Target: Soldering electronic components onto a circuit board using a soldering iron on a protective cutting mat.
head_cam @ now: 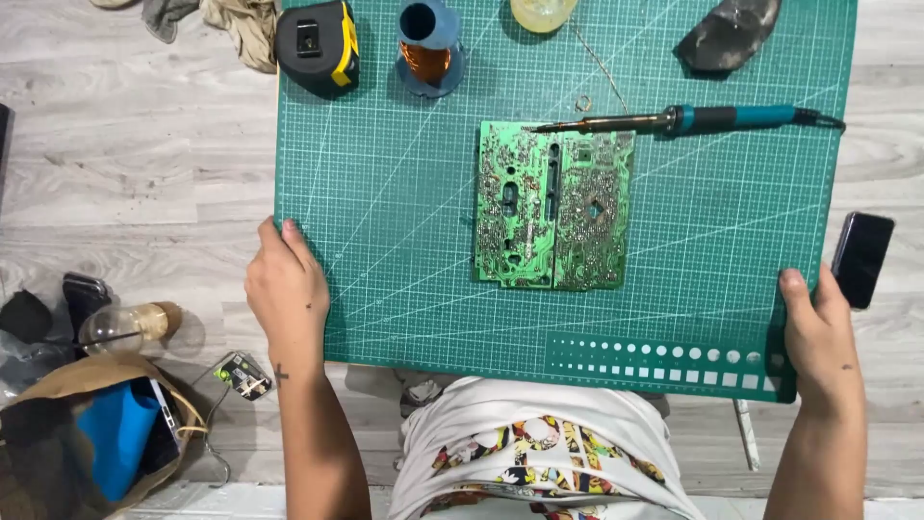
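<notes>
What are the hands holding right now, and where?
Both hold the green gridded cutting mat: left hand on its left edge, right hand at its near right corner.

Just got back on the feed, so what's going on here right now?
A person grips a green cutting mat by its two near edges, left hand on the left edge, right hand at the right corner. On the mat lie a green circuit board and a soldering iron, its tip over the board's top edge. A black phone lies beside the right hand.
</notes>
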